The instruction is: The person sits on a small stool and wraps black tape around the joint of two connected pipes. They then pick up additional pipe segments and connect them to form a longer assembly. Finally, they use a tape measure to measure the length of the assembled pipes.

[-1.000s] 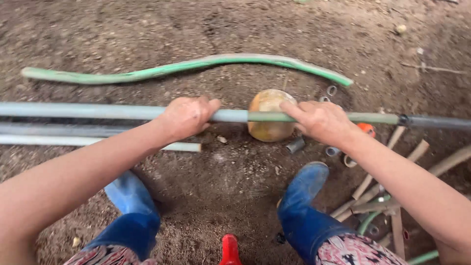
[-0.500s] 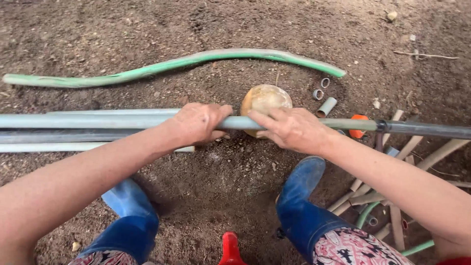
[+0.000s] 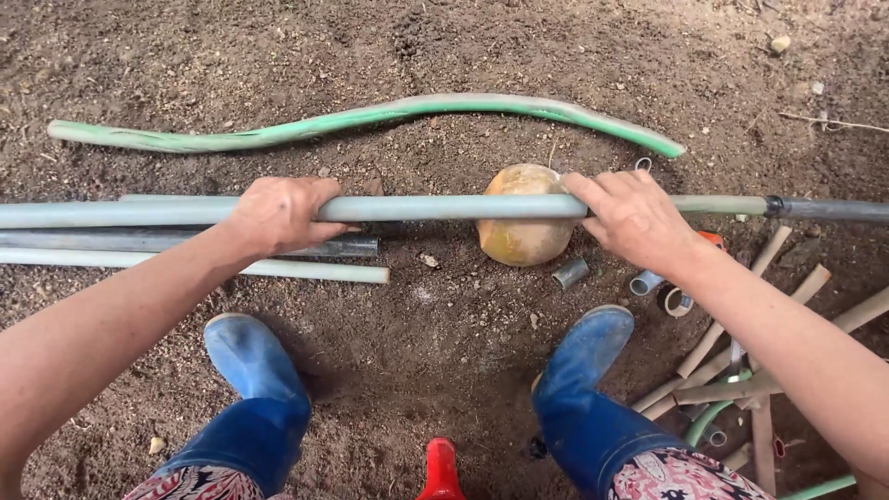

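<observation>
Bare brown soil fills the frame; across its middle your left hand (image 3: 278, 215) and right hand (image 3: 634, 220) each grip the long grey plastic pipe (image 3: 435, 207) above a round tan gourd (image 3: 523, 218), with a wavy green hose (image 3: 370, 118) lying further up the frame

Soft, even daylight falls from overhead, bright without harshness, and nothing glares off the grey pipe (image 3: 435, 207). Shadows are faint and short, pooling just beneath the pipe, under the round gourd (image 3: 524, 222) and around the blue rubber boots (image 3: 259, 366) on the soil (image 3: 444, 56). Focus holds sharp across the middle, while the wide lens bows straight lines and stretches the forearms near the lower corners.
</observation>
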